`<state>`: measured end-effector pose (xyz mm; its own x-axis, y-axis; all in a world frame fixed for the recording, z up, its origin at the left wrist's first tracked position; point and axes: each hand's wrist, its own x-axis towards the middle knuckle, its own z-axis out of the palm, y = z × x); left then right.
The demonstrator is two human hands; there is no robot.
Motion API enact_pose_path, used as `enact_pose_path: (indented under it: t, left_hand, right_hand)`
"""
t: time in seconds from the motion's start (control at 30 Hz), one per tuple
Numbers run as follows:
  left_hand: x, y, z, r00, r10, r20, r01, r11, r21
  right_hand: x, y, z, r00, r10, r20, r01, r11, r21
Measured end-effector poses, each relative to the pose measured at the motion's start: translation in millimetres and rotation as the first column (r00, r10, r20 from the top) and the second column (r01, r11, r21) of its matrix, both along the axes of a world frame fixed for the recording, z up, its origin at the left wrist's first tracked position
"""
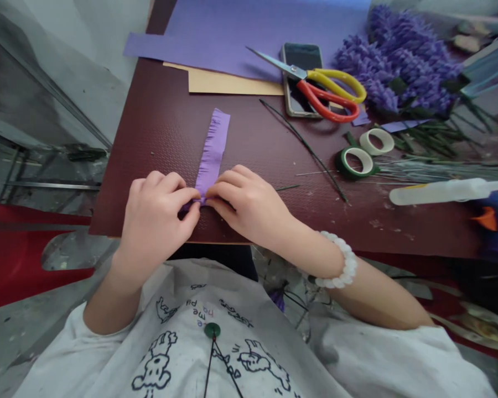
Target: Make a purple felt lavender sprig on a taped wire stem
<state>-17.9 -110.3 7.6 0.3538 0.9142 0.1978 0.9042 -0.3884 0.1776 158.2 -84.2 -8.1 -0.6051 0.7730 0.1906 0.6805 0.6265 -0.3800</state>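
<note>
A purple paper strip (212, 149), cut into a fringe along its left edge, lies on the dark red table (161, 132). Its near end is pinched between my two hands close to the table's front edge. My left hand (160, 213) grips that end from the left, thumb and forefinger together. From the right, my right hand (249, 204) closes its fingertips on the same end, which looks rolled or folded there. The fingers partly hide this end. Beyond my right hand lies a thin green stem (305, 149).
Scissors (315, 83) with red and yellow handles rest on a phone (301, 55). Purple paper (240, 33) covers the back. Purple flowers (402, 61), green tape (356, 163), white tape (377, 141) and a glue gun (444, 190) lie right. A red stool (16, 254) stands left.
</note>
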Motion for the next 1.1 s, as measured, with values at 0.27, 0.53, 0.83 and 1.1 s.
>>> enact_pose_path:
  t: [0.27,0.53,0.83,1.1]
  left_hand:
    - [-1,17,6.0,0.998,0.011,0.066,0.0,0.987,-0.161]
    - [-9,12,3.9,0.997,-0.068,0.024,0.07,0.992,-0.106]
    - [-2,5,-6.1,0.995,-0.096,-0.019,0.097,0.989,0.11]
    - [-2,15,-5.5,0.996,-0.084,-0.009,0.085,0.996,0.041]
  right_hand:
    - [-3,-12,-6.4,0.986,0.081,0.149,-0.125,0.942,0.311]
    - [-10,1,-5.9,0.995,-0.019,0.096,0.013,0.998,0.056]
    - [-9,17,5.5,0.992,-0.128,0.013,0.128,0.965,-0.23]
    - [-3,-6,-3.7,0.993,-0.007,0.121,-0.023,0.97,0.241]
